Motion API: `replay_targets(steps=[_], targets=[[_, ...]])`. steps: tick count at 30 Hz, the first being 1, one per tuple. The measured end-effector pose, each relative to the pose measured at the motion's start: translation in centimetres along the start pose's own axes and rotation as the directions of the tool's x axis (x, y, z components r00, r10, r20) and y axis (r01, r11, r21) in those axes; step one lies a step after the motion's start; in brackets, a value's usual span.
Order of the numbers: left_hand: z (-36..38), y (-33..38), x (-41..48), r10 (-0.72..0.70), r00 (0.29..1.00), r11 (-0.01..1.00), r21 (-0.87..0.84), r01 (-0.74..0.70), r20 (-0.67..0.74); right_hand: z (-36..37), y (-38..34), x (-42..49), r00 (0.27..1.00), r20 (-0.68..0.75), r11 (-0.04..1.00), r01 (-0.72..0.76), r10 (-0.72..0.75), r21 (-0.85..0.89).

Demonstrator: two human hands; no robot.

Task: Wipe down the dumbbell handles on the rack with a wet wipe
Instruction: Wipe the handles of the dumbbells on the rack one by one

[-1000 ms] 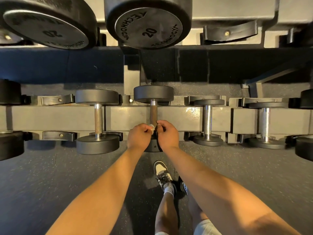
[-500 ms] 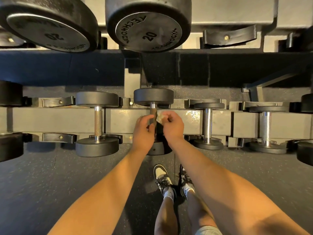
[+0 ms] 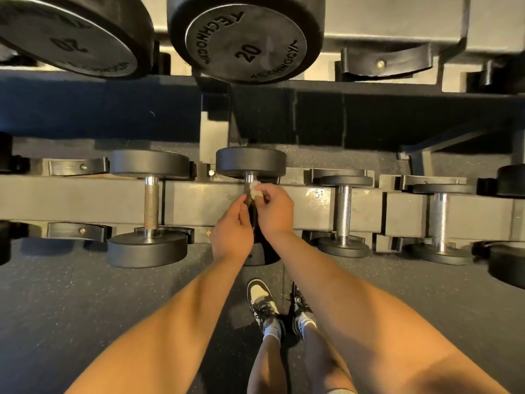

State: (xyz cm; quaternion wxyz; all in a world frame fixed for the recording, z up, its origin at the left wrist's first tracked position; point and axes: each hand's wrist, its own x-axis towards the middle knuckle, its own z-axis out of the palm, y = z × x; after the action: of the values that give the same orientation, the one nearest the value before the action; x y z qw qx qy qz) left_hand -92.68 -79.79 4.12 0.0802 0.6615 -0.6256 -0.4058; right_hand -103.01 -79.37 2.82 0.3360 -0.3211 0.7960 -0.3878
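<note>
Between the fingertips of the right hand (image 3: 275,209) a wipe (image 3: 253,189) is pinched and pressed to the far end of the handle (image 3: 250,177). Lower down it is clasped by the left hand (image 3: 231,228), probably against rolling, the dumbbell (image 3: 251,162) being cradled on the rack (image 3: 199,206).

Left hand (image 3: 231,231) and right hand (image 3: 274,211), with wipe (image 3: 253,189), crowd the middle dumbbell (image 3: 250,162) at its handle. Bare rail (image 3: 199,203) lies open either side, bounded by left dumbbell (image 3: 150,206) and right dumbbell (image 3: 343,211). Big heads (image 3: 244,38) overhang above.
</note>
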Motion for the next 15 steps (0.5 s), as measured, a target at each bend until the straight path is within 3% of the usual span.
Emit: replay_targets(steps=[5, 10, 15], targets=[[0.1, -0.2, 0.0, -0.019, 1.0, 0.999, -0.045, 0.018, -0.006, 0.7, -0.7, 0.4, 1.0, -0.015, 0.999, 0.02, -0.02, -0.026], [-0.1, 0.0, 0.0, -0.037, 0.999, 0.998, -0.055, 0.037, 0.007, 0.0, 1.0, -1.5, 0.998, 0.057, 0.997, 0.031, -0.027, -0.069], [-0.3, -0.3, -0.1, -0.013, 1.0, 0.998, -0.065, 0.015, 0.019, 0.6, -1.1, 1.2, 1.0, 0.0, 0.999, 0.027, -0.027, 0.022]])
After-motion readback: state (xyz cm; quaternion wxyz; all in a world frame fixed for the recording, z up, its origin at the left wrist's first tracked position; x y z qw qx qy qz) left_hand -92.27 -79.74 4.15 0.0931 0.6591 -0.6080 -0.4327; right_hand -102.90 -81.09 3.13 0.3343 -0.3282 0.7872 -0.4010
